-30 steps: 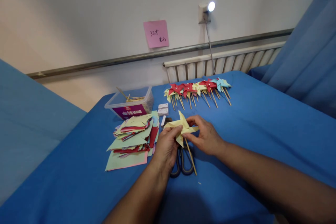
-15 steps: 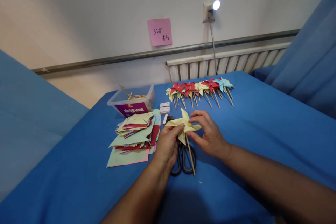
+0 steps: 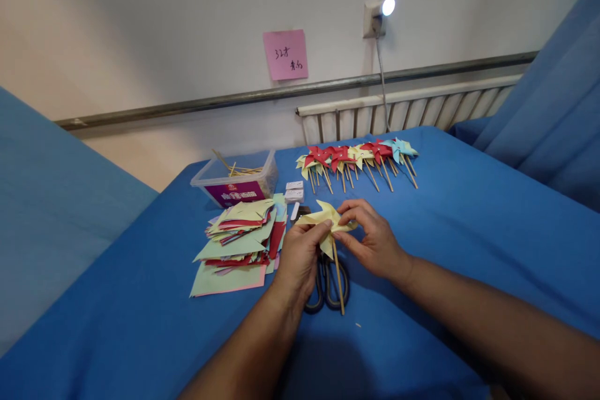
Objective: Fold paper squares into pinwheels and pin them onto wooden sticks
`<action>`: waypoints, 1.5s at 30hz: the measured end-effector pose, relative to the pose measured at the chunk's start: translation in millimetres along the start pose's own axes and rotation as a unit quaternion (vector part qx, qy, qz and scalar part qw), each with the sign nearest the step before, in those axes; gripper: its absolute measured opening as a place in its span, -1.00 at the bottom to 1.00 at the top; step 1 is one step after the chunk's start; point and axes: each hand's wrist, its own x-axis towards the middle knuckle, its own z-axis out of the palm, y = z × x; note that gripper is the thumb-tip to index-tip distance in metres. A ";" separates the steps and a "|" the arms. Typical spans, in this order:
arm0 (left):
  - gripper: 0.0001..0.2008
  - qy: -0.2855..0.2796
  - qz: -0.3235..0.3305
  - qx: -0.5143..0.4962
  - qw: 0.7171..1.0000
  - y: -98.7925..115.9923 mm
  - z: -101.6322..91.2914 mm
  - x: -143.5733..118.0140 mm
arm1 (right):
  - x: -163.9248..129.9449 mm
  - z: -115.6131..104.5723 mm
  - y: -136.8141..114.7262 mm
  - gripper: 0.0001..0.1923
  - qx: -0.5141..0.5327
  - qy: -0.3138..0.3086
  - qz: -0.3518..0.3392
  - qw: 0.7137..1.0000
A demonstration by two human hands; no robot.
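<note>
Both hands, left hand [image 3: 300, 259] and right hand [image 3: 372, 240], pinch one yellow pinwheel [image 3: 325, 220] (one scissors [image 3: 328, 281] beneath).

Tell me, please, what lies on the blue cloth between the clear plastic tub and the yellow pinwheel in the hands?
In the head view, two small white boxes lie between the clear plastic tub and the yellow pinwheel.

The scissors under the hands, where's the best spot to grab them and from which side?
Take the scissors by the dark handle loops, coming from the near side: the loops point toward the person, while the blades lie hidden under the hands and the yellow pinwheel.
</note>
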 end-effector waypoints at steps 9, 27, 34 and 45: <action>-0.68 -0.018 -0.029 0.016 0.999 5.2 -2.7 1.4 | 2.3 -0.1 4.6 -0.84 0.024 0.013 0.000 1.000; -0.65 -0.028 -0.039 0.012 0.999 6.9 -3.6 2.0 | 2.8 -3.2 2.6 -0.77 0.044 0.002 -0.015 0.999; -0.68 -0.040 -0.037 0.020 0.998 5.2 -3.4 1.8 | 4.1 -1.4 4.5 -0.83 0.047 0.022 -0.005 0.999; -0.74 -0.036 -0.046 0.013 0.998 2.8 -5.8 2.6 | 3.7 -0.1 3.6 -0.82 0.051 0.021 0.017 0.998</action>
